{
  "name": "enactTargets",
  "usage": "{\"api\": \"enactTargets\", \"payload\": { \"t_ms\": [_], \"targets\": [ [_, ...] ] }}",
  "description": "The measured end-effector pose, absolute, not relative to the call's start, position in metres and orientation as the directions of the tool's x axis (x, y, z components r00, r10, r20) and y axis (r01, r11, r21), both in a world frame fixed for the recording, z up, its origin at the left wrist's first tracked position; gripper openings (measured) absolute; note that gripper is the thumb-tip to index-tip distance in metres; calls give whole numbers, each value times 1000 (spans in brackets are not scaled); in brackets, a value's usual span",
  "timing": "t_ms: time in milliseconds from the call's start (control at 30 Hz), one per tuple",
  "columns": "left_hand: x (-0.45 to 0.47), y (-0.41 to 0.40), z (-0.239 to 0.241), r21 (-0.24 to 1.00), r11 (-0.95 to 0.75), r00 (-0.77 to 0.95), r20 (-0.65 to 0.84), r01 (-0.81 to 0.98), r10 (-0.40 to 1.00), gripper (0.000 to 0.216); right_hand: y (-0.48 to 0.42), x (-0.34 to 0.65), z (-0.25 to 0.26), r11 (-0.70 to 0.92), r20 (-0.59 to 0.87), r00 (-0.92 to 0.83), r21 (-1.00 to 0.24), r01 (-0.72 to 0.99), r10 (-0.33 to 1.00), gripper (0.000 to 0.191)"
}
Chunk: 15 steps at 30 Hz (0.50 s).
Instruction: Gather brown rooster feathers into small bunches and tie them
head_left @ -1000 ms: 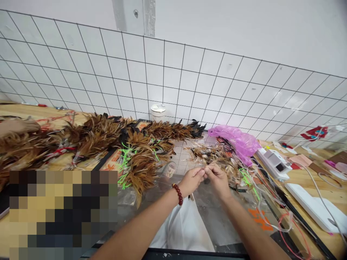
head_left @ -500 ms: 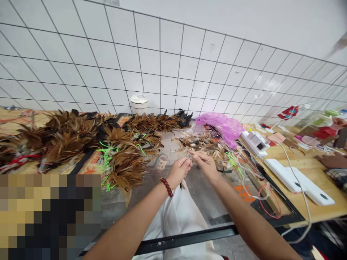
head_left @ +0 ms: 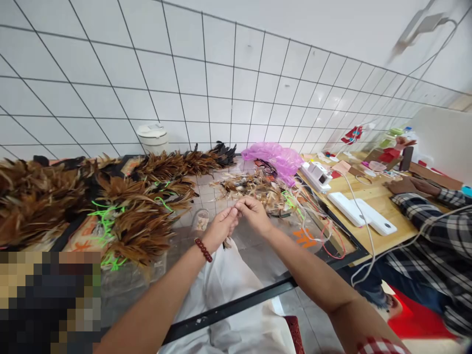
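My left hand (head_left: 220,227), with a dark red bead bracelet (head_left: 203,250) at the wrist, and my right hand (head_left: 254,213) meet fingertip to fingertip above a glass tabletop (head_left: 265,255). Both pinch something small and thin that I cannot make out; a dark feather tip hangs under my left palm. Just behind my hands lies a loose heap of small mixed feathers (head_left: 254,189). Long strips of brown and black feathers (head_left: 125,196), some tied with neon green cord (head_left: 105,221), spread to the left.
A pink plastic bag (head_left: 278,156) lies behind the loose feathers, and a white lidded jar (head_left: 153,137) stands by the tiled wall. White devices (head_left: 363,219) with cables rest on the wooden table at right, where another person's plaid sleeve (head_left: 435,216) lies.
The camera has swung to the right, bringing a person in a plaid sleeve into view. My hands stay pinched together in front of the loose feathers.
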<state>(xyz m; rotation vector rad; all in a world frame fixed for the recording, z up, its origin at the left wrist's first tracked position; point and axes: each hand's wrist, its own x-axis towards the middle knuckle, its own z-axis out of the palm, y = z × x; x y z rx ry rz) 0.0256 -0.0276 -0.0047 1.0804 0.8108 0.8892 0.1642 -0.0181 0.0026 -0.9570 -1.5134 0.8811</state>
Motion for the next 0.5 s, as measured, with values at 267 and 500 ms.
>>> {"api": "enactTargets", "payload": {
  "t_ms": [267, 500],
  "targets": [
    [25, -27, -6, 953, 215, 394, -118, -213, 911, 47, -19, 162, 8, 434, 424, -91, -886, 165, 901, 43],
    [23, -24, -10, 945, 240, 415, -131, -222, 900, 48, -15, 161, 3, 436, 428, -84, -885, 162, 900, 44]
  ]
}}
